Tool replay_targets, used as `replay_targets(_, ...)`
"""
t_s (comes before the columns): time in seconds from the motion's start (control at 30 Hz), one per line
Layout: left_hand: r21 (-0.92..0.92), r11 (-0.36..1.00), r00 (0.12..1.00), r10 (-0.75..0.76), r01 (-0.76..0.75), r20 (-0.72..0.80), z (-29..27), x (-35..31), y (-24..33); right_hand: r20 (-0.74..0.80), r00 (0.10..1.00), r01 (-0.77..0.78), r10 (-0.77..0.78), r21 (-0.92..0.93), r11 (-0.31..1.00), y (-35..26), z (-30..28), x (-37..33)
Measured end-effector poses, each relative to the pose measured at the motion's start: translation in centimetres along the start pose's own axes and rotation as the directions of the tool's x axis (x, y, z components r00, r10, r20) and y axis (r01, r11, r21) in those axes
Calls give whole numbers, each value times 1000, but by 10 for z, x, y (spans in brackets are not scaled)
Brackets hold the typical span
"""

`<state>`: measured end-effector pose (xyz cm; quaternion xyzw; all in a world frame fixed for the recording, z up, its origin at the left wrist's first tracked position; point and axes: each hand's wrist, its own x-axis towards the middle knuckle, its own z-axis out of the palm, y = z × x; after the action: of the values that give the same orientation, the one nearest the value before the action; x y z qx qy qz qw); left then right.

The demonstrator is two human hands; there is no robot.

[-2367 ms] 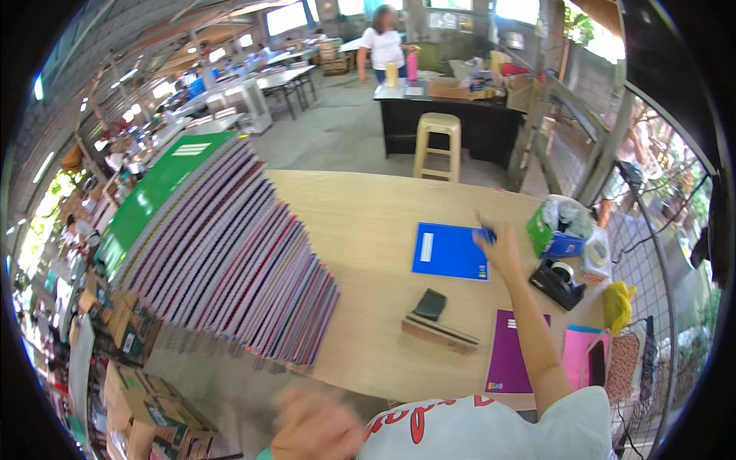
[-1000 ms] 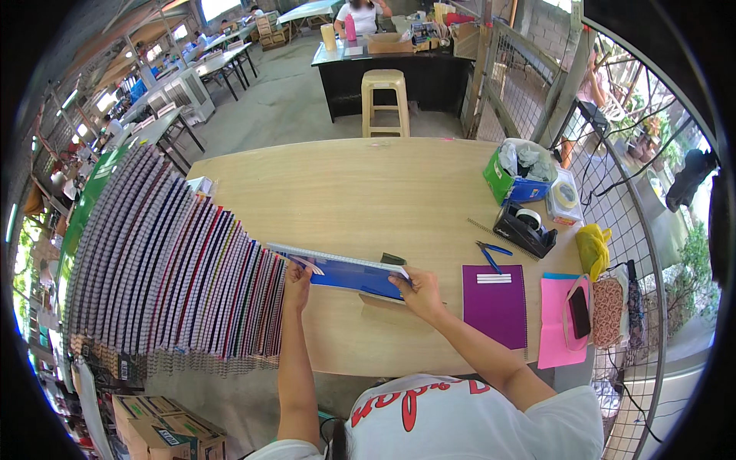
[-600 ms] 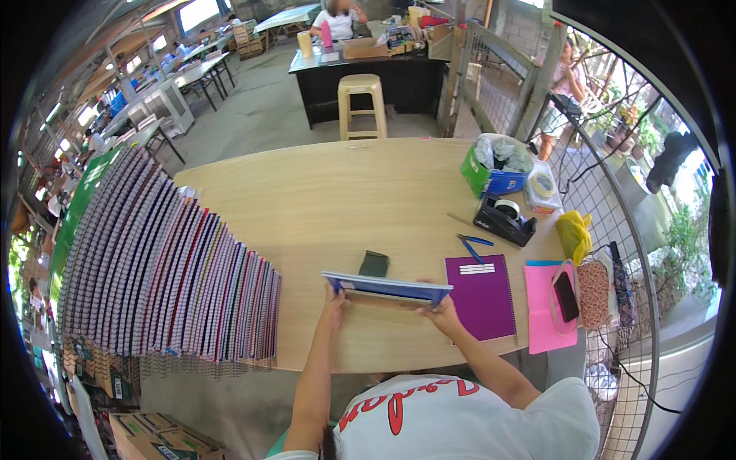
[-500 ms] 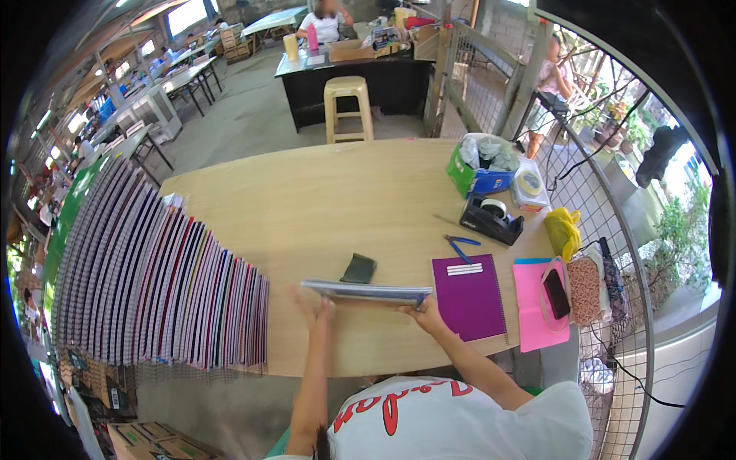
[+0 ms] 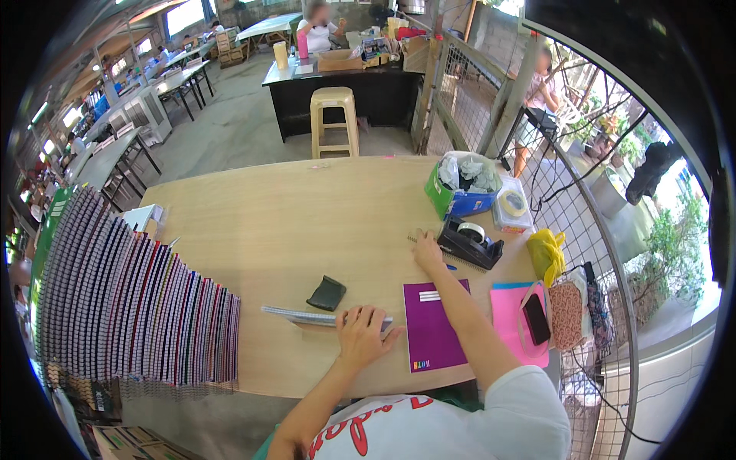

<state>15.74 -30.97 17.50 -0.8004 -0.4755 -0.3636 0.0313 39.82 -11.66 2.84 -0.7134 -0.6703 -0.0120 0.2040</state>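
My left hand [image 5: 366, 331] lies flat, fingers spread, pinning a spiral notebook [image 5: 318, 316] lengthwise across the bench, while my right hand [image 5: 428, 250] reaches open-fingered beside the black tape dispenser [image 5: 469, 244].

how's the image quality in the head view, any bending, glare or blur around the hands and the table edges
Head view: fisheye bends the wooden table edges toward the rim; corners are black. Even daylight, blown out at the right edge. Left hand on the spiral notebook and right hand by the tape dispenser are sharp.
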Motion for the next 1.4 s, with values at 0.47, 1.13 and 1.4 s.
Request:
replay_targets(0.47,-142,985,994,-105,99,-37,0,10,3,84,882,248,-463,753,609,-40,-174,-81)
replay_targets(1.13,-245,969,999,-22,32,47,-19,-8,-7,211,839,175,-501,768,616,-94,-194,-145)
replay_targets(1.4,-234,971,998,50,-43,26,-14,-3,-15,128,833,410,-538,509,757,-113,-216,-145)
